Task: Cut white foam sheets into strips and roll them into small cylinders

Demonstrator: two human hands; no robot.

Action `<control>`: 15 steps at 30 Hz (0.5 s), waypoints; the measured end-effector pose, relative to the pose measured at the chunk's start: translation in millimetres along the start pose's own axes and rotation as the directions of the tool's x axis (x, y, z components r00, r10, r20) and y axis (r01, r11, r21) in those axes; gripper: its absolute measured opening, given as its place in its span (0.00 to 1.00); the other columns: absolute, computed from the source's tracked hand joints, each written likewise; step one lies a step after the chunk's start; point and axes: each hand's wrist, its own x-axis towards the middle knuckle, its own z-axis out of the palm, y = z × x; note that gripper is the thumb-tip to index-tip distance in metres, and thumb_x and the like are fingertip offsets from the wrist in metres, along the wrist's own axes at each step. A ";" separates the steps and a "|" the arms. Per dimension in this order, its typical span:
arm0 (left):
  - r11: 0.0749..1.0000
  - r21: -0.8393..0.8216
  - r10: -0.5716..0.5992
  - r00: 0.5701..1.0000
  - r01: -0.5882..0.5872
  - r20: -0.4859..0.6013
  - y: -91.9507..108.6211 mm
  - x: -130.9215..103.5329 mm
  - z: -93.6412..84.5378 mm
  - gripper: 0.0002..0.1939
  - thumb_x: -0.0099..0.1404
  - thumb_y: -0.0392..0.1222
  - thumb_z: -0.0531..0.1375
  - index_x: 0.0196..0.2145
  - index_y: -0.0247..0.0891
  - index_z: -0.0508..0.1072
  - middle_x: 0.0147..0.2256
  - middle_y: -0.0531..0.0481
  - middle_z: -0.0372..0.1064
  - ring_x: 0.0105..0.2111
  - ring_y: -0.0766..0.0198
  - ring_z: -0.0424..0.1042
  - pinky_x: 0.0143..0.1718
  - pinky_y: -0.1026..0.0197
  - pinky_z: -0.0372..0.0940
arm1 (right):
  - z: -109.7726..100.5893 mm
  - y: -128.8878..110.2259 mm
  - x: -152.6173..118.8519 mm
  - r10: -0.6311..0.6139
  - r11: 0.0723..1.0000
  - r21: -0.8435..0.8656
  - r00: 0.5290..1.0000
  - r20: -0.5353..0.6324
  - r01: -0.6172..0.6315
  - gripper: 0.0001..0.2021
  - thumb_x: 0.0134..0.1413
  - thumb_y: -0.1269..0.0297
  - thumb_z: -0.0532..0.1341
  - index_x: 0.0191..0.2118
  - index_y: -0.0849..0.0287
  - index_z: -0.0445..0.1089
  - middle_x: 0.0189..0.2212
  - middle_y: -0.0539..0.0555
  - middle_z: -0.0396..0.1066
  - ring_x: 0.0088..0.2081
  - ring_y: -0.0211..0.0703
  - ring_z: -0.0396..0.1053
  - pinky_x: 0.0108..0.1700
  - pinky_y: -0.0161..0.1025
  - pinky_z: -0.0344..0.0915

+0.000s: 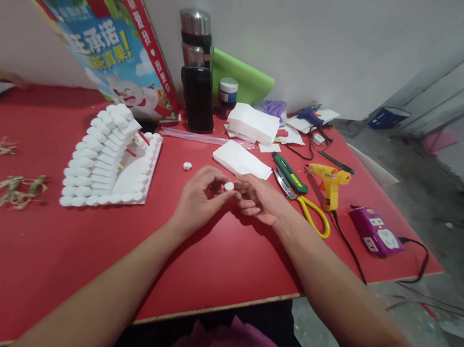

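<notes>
A small white round piece is pinched between the thumb and fingers of my left hand, just over the red table. My right hand is closed at the piece's right edge, its thumb and forefinger against it and the other fingers curled. A similar white piece lies on the table beyond my left hand. To the left stands a white model with stepped layers edged by the same kind of rounded pieces. Folded white paper lies just past my fingers.
Right of my hands lie yellow-handled scissors, a green cutter, a yellow glue gun and a purple power strip with cords. A phone, steel flask and printed box stand behind. Straw knots lie left.
</notes>
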 end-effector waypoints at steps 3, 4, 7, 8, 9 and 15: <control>1.000 -0.007 0.005 1.000 -0.005 -0.026 -1.1 0.4 -0.1 0.07 0.63 0.38 0.69 0.35 0.40 0.74 0.33 0.52 0.68 0.31 0.65 0.67 0.33 0.61 0.64 | 1.6 3.1 -0.1 -0.042 0.999 -0.034 0.999 0.012 0.042 0.15 0.48 0.57 0.71 0.28 0.59 0.65 0.22 0.45 0.62 0.18 0.25 0.41 0.17 0.27 0.34; 1.000 -0.026 -0.017 1.000 0.016 -0.027 -1.5 0.4 -0.1 0.07 0.62 0.38 0.69 0.35 0.40 0.74 0.33 0.52 0.68 0.31 0.65 0.67 0.33 0.60 0.64 | 1.7 3.9 -0.1 -0.055 0.998 -0.043 0.998 0.014 0.056 0.15 0.48 0.57 0.71 0.29 0.60 0.66 0.22 0.44 0.62 0.18 0.25 0.40 0.17 0.27 0.35; 0.966 -0.186 -0.183 0.983 0.179 -0.002 -3.1 0.8 -0.4 0.09 0.62 0.40 0.70 0.36 0.39 0.73 0.33 0.52 0.69 0.32 0.65 0.69 0.35 0.60 0.66 | -0.1 4.1 0.1 -0.080 0.996 -0.039 0.997 0.008 0.081 0.15 0.50 0.56 0.71 0.29 0.61 0.69 0.23 0.45 0.62 0.18 0.25 0.42 0.17 0.27 0.36; 0.931 -0.265 -0.258 0.966 0.252 0.015 -3.9 1.3 -0.9 0.10 0.61 0.41 0.70 0.36 0.39 0.73 0.33 0.52 0.70 0.32 0.65 0.69 0.34 0.60 0.66 | -1.2 3.6 0.1 -0.087 0.996 -0.033 0.996 0.002 0.087 0.14 0.51 0.56 0.70 0.30 0.62 0.70 0.23 0.46 0.62 0.18 0.25 0.43 0.17 0.27 0.36; 0.880 -0.348 -0.332 0.943 0.324 0.037 -4.9 2.1 -1.6 0.12 0.61 0.43 0.71 0.37 0.39 0.73 0.33 0.52 0.70 0.31 0.66 0.69 0.33 0.60 0.67 | -2.4 3.1 0.1 -0.095 0.995 -0.029 0.996 -0.005 0.094 0.15 0.51 0.55 0.70 0.31 0.63 0.72 0.24 0.46 0.63 0.18 0.25 0.44 0.17 0.28 0.38; 0.584 -0.633 -0.528 0.830 0.508 0.179 -9.0 8.4 -6.4 0.22 0.54 0.48 0.75 0.40 0.41 0.70 0.29 0.54 0.69 0.26 0.63 0.71 0.24 0.60 0.69 | -6.2 2.2 0.6 -0.208 0.977 -0.066 0.976 -0.070 0.204 0.19 0.44 0.53 0.76 0.32 0.64 0.75 0.22 0.47 0.65 0.18 0.25 0.48 0.17 0.29 0.40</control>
